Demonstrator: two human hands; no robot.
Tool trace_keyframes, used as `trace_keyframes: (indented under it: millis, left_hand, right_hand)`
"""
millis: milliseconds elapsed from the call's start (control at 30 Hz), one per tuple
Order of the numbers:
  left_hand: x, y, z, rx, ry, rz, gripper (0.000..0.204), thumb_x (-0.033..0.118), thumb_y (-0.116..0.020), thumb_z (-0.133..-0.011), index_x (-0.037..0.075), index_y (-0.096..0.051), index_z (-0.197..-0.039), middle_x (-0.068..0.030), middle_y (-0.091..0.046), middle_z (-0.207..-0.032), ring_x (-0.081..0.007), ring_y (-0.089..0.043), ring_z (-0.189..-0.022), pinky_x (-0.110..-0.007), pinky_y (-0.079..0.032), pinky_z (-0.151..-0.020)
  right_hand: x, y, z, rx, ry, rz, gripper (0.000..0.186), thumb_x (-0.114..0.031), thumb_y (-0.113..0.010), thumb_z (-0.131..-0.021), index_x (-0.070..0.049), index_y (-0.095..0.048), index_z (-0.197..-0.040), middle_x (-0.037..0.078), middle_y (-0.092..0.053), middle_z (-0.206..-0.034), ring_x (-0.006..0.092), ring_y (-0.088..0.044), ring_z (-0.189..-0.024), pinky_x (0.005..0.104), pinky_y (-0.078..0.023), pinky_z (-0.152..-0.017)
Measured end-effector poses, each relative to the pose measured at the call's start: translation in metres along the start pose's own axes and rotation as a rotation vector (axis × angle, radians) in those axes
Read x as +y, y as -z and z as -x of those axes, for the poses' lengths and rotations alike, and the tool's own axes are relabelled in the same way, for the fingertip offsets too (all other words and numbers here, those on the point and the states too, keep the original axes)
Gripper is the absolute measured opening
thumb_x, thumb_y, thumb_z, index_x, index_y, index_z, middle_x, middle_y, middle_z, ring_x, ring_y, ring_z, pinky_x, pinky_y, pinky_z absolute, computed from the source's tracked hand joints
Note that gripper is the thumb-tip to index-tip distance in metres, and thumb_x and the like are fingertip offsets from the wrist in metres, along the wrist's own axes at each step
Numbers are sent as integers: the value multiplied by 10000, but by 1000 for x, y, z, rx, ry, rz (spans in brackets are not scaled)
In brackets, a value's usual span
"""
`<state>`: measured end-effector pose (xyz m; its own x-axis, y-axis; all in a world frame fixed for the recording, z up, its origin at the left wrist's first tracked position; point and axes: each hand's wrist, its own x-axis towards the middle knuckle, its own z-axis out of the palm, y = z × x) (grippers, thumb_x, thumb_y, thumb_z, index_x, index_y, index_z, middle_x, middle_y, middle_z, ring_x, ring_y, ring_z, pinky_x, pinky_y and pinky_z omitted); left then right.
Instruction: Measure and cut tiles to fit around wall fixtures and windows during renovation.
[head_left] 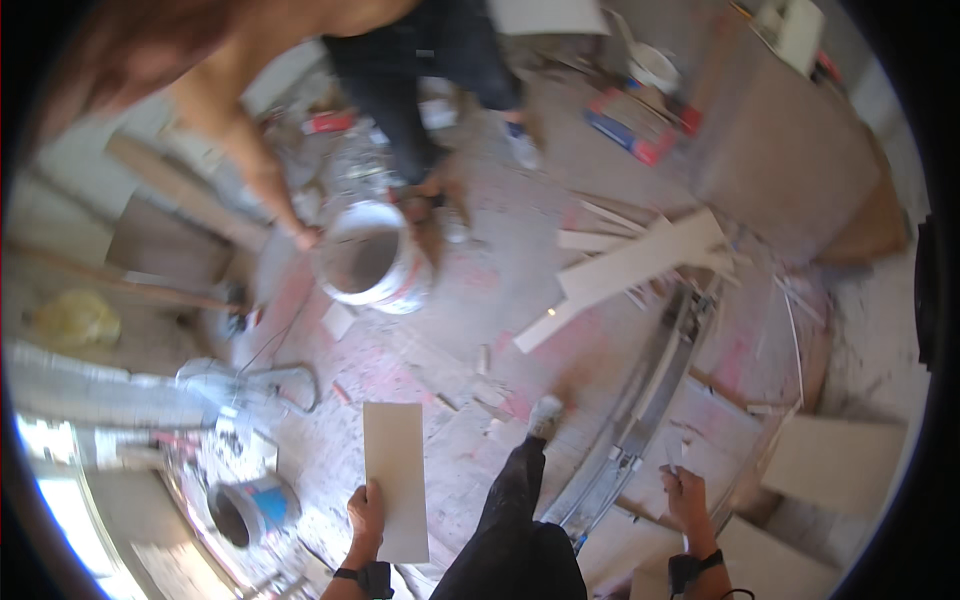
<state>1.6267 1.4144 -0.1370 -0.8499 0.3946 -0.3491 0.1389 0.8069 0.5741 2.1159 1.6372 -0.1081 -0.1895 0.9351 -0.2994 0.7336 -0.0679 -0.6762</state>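
Observation:
My left hand (367, 512) is closed on the edge of a beige rectangular tile piece (396, 470), which hangs upright beside my leg. My right hand (685, 493) is closed around a thin, pale, pencil-like object (671, 455), too small and blurred to name surely. Between my legs and that hand stretches a long metal tile cutter (640, 420) with a rail, on the floor. Farther off, a co-worker's hand (308, 238) grips the rim of a white bucket (408, 275).
Cut tile strips (640, 255) lie piled beyond the cutter. More tiles (835, 460) rest at the right. A second bucket (272, 505) lies tipped at the lower left, near a clear plastic-looking item (250, 383). A large brown board (790, 150) leans at the far right. Small offcuts litter the floor.

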Motion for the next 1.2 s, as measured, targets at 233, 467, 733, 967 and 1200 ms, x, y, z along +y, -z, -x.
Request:
trace_keyframes:
  millis: [233, 467, 733, 967, 1200]
  left_hand:
    - [-136, 143, 104, 213, 422, 376, 503, 381, -507, -911, -41, -506, -636, -22, -434, -534, -90, -367, -549, -311, -333, -459]
    - [-252, 230, 171, 390, 727, 686, 530, 408, -495, -911, -60, -517, -665, -35, -468, -562, -95, -421, -579, -315, -371, -497]
    - [-421, 287, 179, 412, 833, 529, 557, 447, -429, -913, -72, -583, -782, -250, -564, -653, -341, -556, -601, -430, -439, -616]
    - [-479, 374, 95, 318, 691, 225, 576, 515, -411, -902, -20, -606, -816, -292, -591, -796, -466, -562, -830, -491, -438, -724]
    - [-541, 411, -36, 406, 568, 146, 611, 518, -436, -896, -53, -622, -781, -291, -584, -733, -457, -573, -725, -489, -436, -658]
  right_hand:
    - [-142, -94, 41, -335, 153, -54, 215, -164, -591, -854, 34, -632, -784, 64, -532, -536, 112, -484, -482, 289, -389, -467]
    - [-272, -206, 104, -533, 78, -61, 263, -188, -512, -905, 17, -654, -820, 3, -505, -530, 69, -459, -469, 245, -355, -447]
    - [-412, -370, 202, -607, 203, -104, 238, -188, -510, -931, 11, -603, -841, -21, -462, -563, 38, -422, -506, 223, -329, -459]
    - [-522, -483, 253, -420, 652, -38, 191, -140, -587, -873, 43, -557, -827, 53, -544, -645, 143, -504, -595, 311, -428, -565]
    - [-514, -634, 146, -328, 484, 96, 323, -270, -534, -886, 52, -557, -889, 214, -617, -761, 349, -617, -731, 410, -465, -674]
